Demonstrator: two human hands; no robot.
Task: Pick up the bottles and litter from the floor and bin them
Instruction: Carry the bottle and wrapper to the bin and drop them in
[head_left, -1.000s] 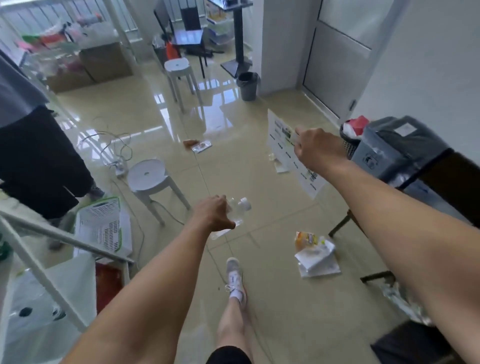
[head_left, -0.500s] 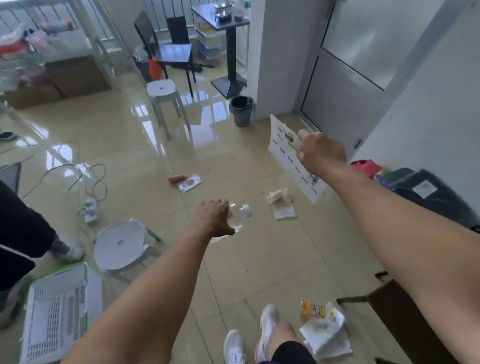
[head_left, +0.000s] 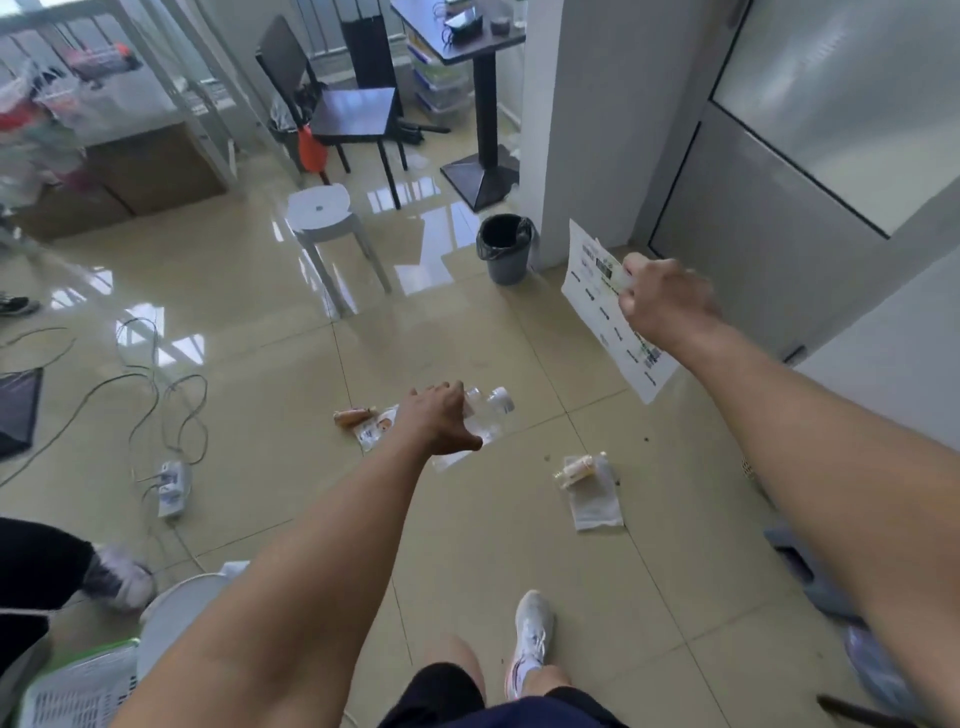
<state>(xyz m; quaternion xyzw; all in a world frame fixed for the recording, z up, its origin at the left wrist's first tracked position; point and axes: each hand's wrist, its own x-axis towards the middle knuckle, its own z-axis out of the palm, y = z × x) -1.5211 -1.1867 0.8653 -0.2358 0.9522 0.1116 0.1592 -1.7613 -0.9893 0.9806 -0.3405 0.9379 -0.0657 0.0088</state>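
Observation:
My left hand (head_left: 434, 420) grips a clear plastic bottle (head_left: 488, 415) with a white cap, held out over the tiled floor. My right hand (head_left: 660, 296) pinches a white printed paper sheet (head_left: 602, 306) that hangs down and to the right. A grey bin (head_left: 505, 249) with a black liner stands ahead beside the white pillar. On the floor lie a snack wrapper (head_left: 366, 423), partly hidden by my left hand, and a clear packet with a small bottle (head_left: 589, 486).
A white stool (head_left: 324, 218) stands left of the bin. Cables and a power strip (head_left: 171, 486) trail on the left floor. Another person's leg and shoe (head_left: 111, 574) are at lower left. A dark chair (head_left: 353, 114) and table (head_left: 467, 31) sit behind. A door (head_left: 779, 197) is on the right.
I have walked forward: the bin and white stool are nearer, and the floor litter has slid down toward my feet. Both hands keep hold of the bottle and the paper.

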